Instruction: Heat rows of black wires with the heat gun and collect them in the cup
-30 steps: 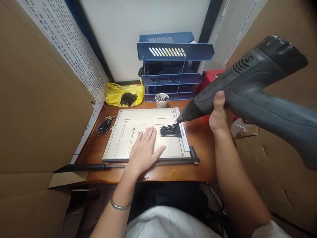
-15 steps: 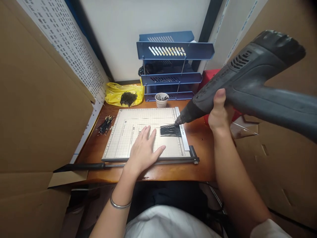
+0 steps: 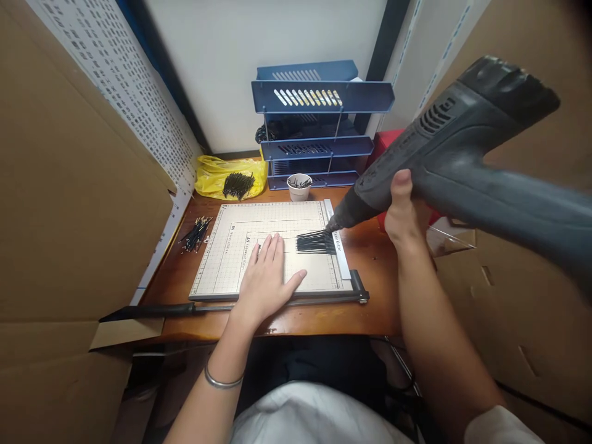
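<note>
My right hand (image 3: 407,213) is wrapped round a dark grey heat gun (image 3: 416,148), its nozzle slanting down to the left. The nozzle tip is at the far right end of a row of thin black wires (image 3: 315,242); whether it touches them I cannot tell. The wires lie side by side on a cream paper cutter (image 3: 231,265), their right ends by its white edge strip. My left hand (image 3: 266,277) rests flat on the cutter board, left of the wires, thumb out and holding nothing. The cutter's black-handled arm (image 3: 180,309) lies along the near edge.
Behind the cutter stand a white cup (image 3: 300,188) of short black pieces and a blue tiered rack (image 3: 324,97). A yellow bag (image 3: 210,179) carries a black bundle (image 3: 239,184). More black wires (image 3: 197,234) lie at the left. Cardboard walls (image 3: 78,185) flank the wooden table (image 3: 383,296).
The fingers of my left hand have drawn closer together on the board. The view has shifted slightly; the heat gun's nozzle stays at the wires.
</note>
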{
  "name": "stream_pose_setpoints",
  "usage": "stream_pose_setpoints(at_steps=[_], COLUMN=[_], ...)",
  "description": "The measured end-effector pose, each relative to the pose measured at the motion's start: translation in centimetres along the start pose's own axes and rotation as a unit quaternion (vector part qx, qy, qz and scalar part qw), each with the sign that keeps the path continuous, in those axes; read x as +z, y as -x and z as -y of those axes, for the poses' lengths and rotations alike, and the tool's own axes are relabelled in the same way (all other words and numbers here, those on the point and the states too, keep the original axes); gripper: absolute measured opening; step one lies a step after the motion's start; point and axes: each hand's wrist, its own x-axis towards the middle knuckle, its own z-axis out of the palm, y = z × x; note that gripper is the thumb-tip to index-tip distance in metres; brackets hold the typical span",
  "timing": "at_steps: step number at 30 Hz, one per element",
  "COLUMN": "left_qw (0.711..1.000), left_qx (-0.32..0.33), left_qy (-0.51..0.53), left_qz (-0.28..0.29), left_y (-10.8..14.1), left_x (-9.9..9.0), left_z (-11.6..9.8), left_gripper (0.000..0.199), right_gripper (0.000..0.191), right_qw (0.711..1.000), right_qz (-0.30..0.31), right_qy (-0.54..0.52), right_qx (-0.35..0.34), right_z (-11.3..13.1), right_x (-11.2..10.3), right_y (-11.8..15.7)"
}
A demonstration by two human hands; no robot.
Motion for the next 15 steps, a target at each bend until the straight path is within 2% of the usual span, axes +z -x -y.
stream_pose_setpoints(at_steps=[2, 5, 8, 11, 15], left_qw=[1.000, 1.000, 1.000, 1.000, 1.000], left_qx=[0.002, 0.005, 0.002, 0.002, 0.009], left_qy=[-0.001, -0.005, -0.007, -0.003, 0.006], left_qz=[-0.003, -0.004, 0.003, -0.003, -0.021], left_y=[0.00, 0.01, 0.02, 0.02, 0.05], left_x=[-0.03, -0.14, -0.21, -0.12, 0.09], left_z=[0.00, -0.03, -0.07, -0.04, 0.05], left_gripper=[0.086, 0.083, 0.083, 0.083, 0.081], right_gripper=[0.075, 0.072, 0.071, 0.069, 0.064], right_qw=[0.999, 0.998, 1.000, 1.000, 0.998], right_qz=[-0.035, -0.044, -0.017, 0.007, -0.041], right_qy=[-0.019, -0.028, -0.004, -0.002, -0.012], right_qx=[-0.012, -0.019, 0.000, -0.016, -0.050], right_z=[-0.06, -0.14, -0.28, -0.35, 0.08], right_x=[-0.11, 0.02, 0.29, 0.44, 0.49], right_y=[-0.09, -0.17, -0.06, 0.11, 0.26])
